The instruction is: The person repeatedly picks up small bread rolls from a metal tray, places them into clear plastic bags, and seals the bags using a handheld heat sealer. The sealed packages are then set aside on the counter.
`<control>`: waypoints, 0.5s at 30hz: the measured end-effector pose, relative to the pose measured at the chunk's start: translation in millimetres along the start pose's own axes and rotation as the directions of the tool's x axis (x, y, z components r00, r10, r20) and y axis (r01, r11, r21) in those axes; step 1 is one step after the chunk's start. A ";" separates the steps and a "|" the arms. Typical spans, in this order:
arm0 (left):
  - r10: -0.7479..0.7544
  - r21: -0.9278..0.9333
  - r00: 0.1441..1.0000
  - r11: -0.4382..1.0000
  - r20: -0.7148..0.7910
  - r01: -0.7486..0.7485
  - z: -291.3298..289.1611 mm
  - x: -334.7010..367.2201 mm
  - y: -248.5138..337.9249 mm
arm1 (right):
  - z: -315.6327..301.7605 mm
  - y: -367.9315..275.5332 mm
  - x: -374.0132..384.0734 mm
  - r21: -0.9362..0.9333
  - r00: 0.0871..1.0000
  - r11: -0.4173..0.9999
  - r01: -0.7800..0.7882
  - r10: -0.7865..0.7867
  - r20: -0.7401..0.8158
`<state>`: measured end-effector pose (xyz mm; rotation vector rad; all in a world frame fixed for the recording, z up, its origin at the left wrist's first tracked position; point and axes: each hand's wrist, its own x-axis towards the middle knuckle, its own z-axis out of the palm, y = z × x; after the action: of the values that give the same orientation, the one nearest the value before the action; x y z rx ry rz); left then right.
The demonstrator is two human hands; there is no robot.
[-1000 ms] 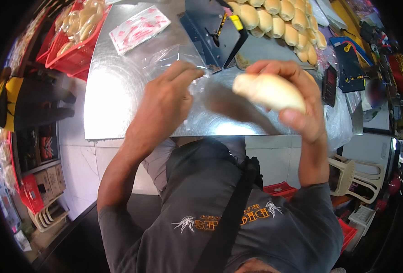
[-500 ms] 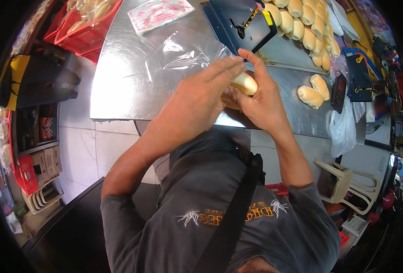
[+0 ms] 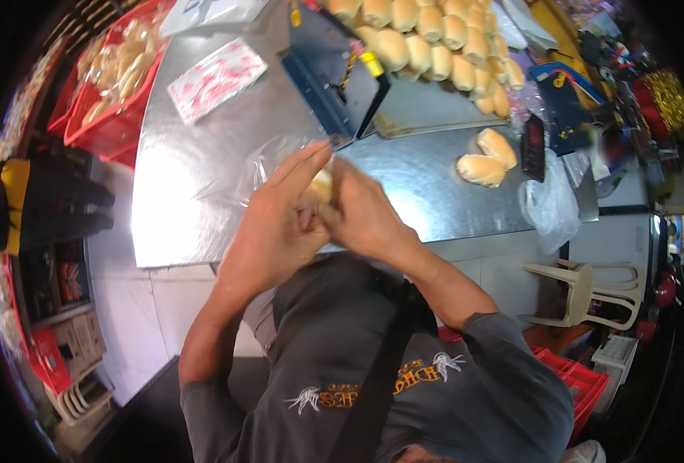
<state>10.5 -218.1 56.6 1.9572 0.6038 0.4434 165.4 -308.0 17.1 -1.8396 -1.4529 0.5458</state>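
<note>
Both hands meet above the near edge of the metal table. Between them shows part of a pale bread roll (image 3: 322,186); the rest is hidden. My left hand (image 3: 276,212) presses against the roll from the left, its long fingers pointing up and its thumb folded in. From the right, my right hand (image 3: 366,210) curls round the same roll, slightly blurred. A clear plastic bag (image 3: 261,166) lies crumpled on the table just beyond my left hand and partly behind it. Whether the bag touches the roll, I cannot tell.
A dark blue metal device (image 3: 330,81) stands beyond my hands. Many rolls (image 3: 419,54) are heaped on a tray behind it. Two loose rolls (image 3: 482,170) lie at the right. A red-and-white packet (image 3: 217,79) rests far left, near a red crate (image 3: 114,139) of bagged bread.
Both hands, with the roll between them, have moved left and nearer to me in the view, closing more tightly round it. The view has shifted too.
</note>
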 end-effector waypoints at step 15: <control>0.032 0.231 0.984 0.973 -0.177 0.010 -2.5 -8.3 0.0 | -213.4 172.5 137.3 -0.331 0.771 0.841 -0.429 0.149 -0.619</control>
<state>2.4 -221.2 57.3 2.1562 0.7900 0.5835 466.5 -253.7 41.0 -2.3590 -0.9113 -0.2526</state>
